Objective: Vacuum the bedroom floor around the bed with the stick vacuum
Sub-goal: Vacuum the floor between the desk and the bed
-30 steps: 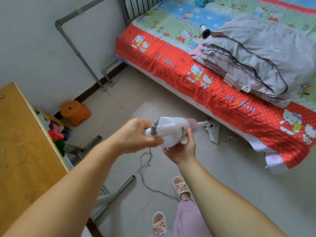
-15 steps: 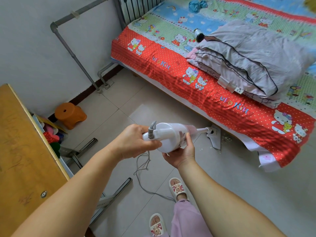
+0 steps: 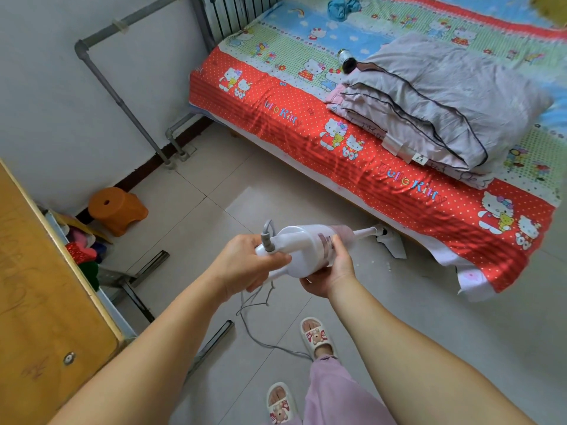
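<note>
Tiled floor (image 3: 429,317) beside the bed (image 3: 306,124), left hand (image 3: 245,268) fingers wrapped round the stick vacuum (image 3: 303,250) handle, right hand (image 3: 331,271) cupping its body

The stick vacuum (image 3: 302,251) looks like smooth white plastic with a soft sheen, its front section translucent pinkish plastic, and its cord (image 3: 260,329) is matt grey rubbery sheathing. The floor (image 3: 429,317) is pale tile, smooth and faintly glossy. The bed (image 3: 322,130) wears printed cloth, lightly wrinkled, and the folded quilt (image 3: 445,96) is matt grey fabric (creased all over). The stool (image 3: 118,210) is matt orange plastic. The desk (image 3: 40,286) shows scuffed yellowish wood. The wall pipe (image 3: 119,96) seems grey painted metal.
</note>
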